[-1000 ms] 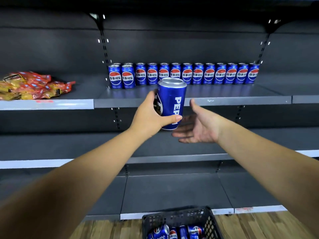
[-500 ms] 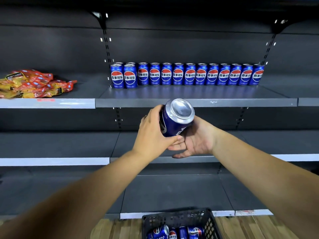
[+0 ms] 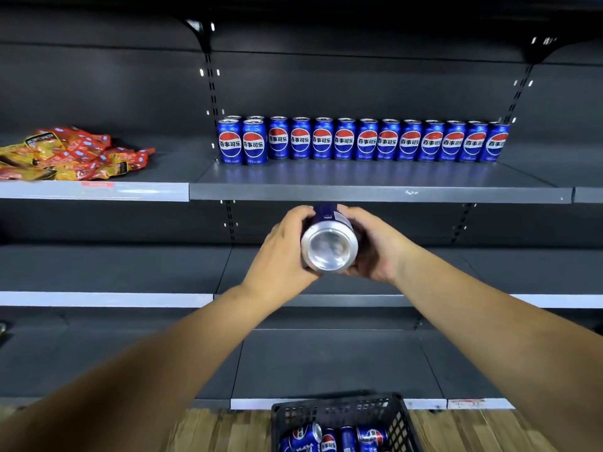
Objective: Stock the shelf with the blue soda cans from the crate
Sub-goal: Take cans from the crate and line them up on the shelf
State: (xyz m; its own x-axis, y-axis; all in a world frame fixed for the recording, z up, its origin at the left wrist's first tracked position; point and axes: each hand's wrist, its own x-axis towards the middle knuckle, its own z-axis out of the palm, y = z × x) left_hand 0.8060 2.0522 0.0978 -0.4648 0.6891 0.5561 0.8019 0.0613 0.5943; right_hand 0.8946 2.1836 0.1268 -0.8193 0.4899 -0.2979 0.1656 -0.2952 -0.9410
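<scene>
A blue soda can (image 3: 329,246) lies tipped toward me, its silver end facing the camera, just below the upper shelf edge (image 3: 378,193). My left hand (image 3: 284,252) grips its left side and my right hand (image 3: 378,247) grips its right side, fingers curled round the can body. On the upper shelf a row of several blue cans (image 3: 365,141) stands upright along the back, with two more in front at the left end. At the bottom, the black crate (image 3: 339,415) holds several loose blue cans (image 3: 329,438).
Red and yellow snack bags (image 3: 68,154) lie on the left part of the upper shelf. Two lower dark shelves (image 3: 130,298) run below the hands. The crate stands on a wooden floor (image 3: 228,432) in front of the shelving.
The can dropped from upright at shelf height and tipped until its silver end faces me. My right hand, open before, closed onto the can's right side beside the left hand.
</scene>
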